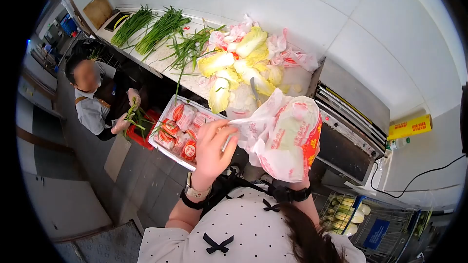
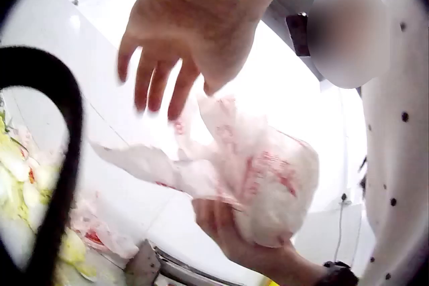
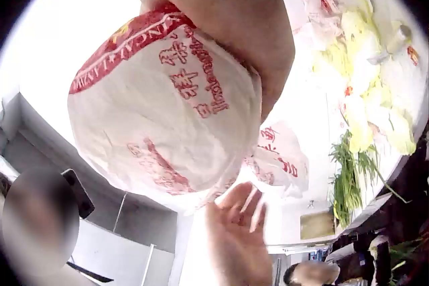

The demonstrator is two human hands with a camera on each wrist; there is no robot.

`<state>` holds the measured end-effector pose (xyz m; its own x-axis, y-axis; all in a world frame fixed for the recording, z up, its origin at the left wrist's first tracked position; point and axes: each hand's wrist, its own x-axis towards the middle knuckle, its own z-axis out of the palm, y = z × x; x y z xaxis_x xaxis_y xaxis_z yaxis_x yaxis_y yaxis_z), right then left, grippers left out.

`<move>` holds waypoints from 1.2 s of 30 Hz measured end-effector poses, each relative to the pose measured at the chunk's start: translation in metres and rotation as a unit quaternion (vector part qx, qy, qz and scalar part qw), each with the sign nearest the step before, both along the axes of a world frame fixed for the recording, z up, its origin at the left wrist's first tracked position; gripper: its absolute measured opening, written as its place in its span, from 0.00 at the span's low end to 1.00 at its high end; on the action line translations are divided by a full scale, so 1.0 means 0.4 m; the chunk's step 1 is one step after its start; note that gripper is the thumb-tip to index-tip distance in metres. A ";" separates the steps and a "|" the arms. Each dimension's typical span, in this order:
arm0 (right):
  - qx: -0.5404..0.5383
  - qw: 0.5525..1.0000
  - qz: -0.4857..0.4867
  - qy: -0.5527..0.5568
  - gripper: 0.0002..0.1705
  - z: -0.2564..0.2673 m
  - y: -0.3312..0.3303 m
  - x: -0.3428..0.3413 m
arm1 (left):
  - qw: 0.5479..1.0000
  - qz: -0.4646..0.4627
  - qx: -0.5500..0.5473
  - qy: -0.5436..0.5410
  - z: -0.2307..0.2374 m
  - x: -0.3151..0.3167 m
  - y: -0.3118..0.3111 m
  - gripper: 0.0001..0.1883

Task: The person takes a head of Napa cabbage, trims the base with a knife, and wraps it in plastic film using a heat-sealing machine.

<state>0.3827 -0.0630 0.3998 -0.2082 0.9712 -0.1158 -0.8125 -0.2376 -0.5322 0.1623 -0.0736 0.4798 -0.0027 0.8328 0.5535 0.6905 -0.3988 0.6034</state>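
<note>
A white plastic bag with red print (image 1: 287,139) bulges around something pale green, its loose top spreading toward the left hand (image 1: 212,153). That hand has its fingers extended; in the left wrist view the left hand (image 2: 194,38) hangs above the bag (image 2: 281,179), with a gap between them. Beneath the bag, the right hand (image 2: 234,236) grips it from the side and below. The right wrist view shows the right hand (image 3: 228,18) curled over the bag (image 3: 161,111), and the left hand (image 3: 238,246) near its loose end.
Cabbage leaves (image 1: 251,41) and a knife (image 1: 255,91) lie on the counter beside green stalks (image 1: 163,31). A white box of red-and-white packages (image 1: 170,127) stands below. A person (image 1: 97,97) handles greens at left. A metal appliance (image 1: 346,117) and wire cart (image 1: 385,229) are at right.
</note>
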 end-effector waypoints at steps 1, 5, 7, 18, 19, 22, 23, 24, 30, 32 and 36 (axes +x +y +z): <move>0.009 1.000 -0.003 -0.005 0.36 -0.002 -0.001 0.006 | 0.997 -0.064 0.005 -0.035 0.021 0.005 -0.003 0.10; 0.051 0.998 -0.016 -0.017 0.35 -0.023 -0.004 0.032 | 0.939 -0.295 -0.083 -0.158 0.038 0.034 0.006 0.21; 0.072 0.996 -0.032 -0.043 0.39 0.009 0.002 0.013 | 0.954 -0.246 -0.131 -0.113 0.025 0.085 0.018 0.28; 0.101 0.976 -0.107 -0.162 0.30 0.036 0.005 0.004 | 0.895 -0.268 -0.244 -0.260 -0.057 0.136 0.033 0.41; 0.107 0.975 -0.109 -0.159 0.28 0.038 0.003 0.007 | 0.904 -0.269 -0.228 -0.243 -0.065 0.134 0.031 0.39; 0.065 0.997 -0.048 -0.002 0.26 0.023 0.003 0.033 | 0.884 -0.276 -0.259 -0.275 -0.028 0.143 0.022 0.34; 0.042 0.996 -0.016 0.075 0.26 0.019 0.007 0.039 | 0.868 -0.278 -0.282 -0.299 -0.014 0.147 0.020 0.32; 0.014 0.994 -0.013 0.106 0.28 0.034 0.010 0.038 | 0.888 -0.273 -0.280 -0.241 -0.021 0.150 0.014 0.29; -0.053 0.982 -0.041 0.174 0.31 0.017 0.033 0.058 | 0.935 -0.259 -0.209 -0.123 -0.031 0.167 -0.007 0.27; -0.056 0.982 -0.029 0.179 0.31 0.021 0.031 0.064 | 0.974 -0.178 -0.115 -0.076 0.022 0.173 -0.023 0.23; -0.013 0.986 0.008 0.164 0.30 -0.004 0.016 0.068 | 0.911 -0.186 -0.285 -0.234 -0.001 0.149 -0.015 0.22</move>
